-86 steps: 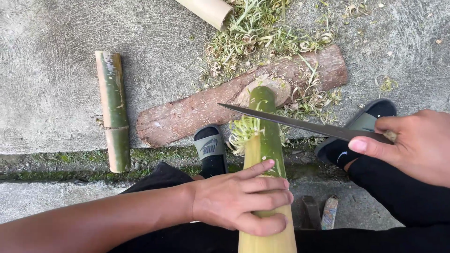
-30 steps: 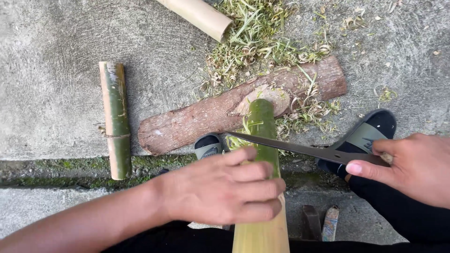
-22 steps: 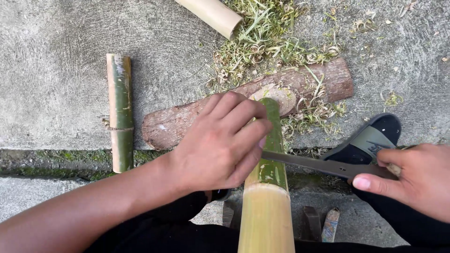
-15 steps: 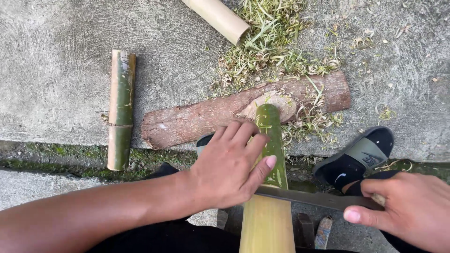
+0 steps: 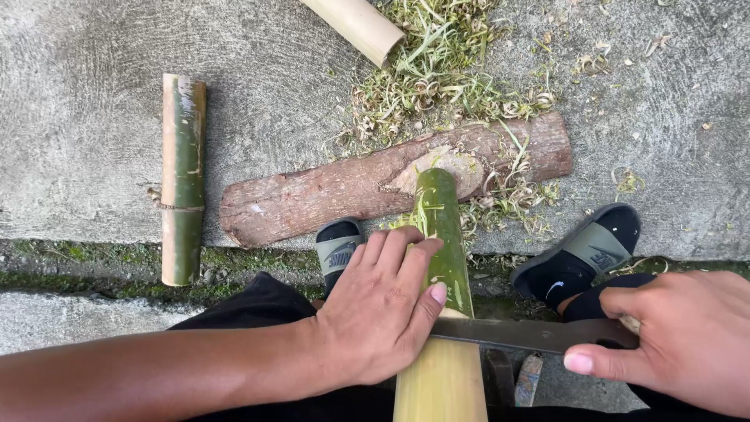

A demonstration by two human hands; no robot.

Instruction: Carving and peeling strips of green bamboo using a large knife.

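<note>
Three bamboo pieces, one log [image 5: 367,187], one knife [image 5: 516,334], two sandals. Left hand [image 5: 383,309] lies flat, fingers extended, against the bamboo [image 5: 441,234], whose tip rests on the log. Right hand [image 5: 687,336] is closed around the knife handle, blade across the bamboo.

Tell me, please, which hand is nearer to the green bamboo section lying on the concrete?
Left. The left hand is right of the green bamboo section; the right hand is much farther right.
</note>
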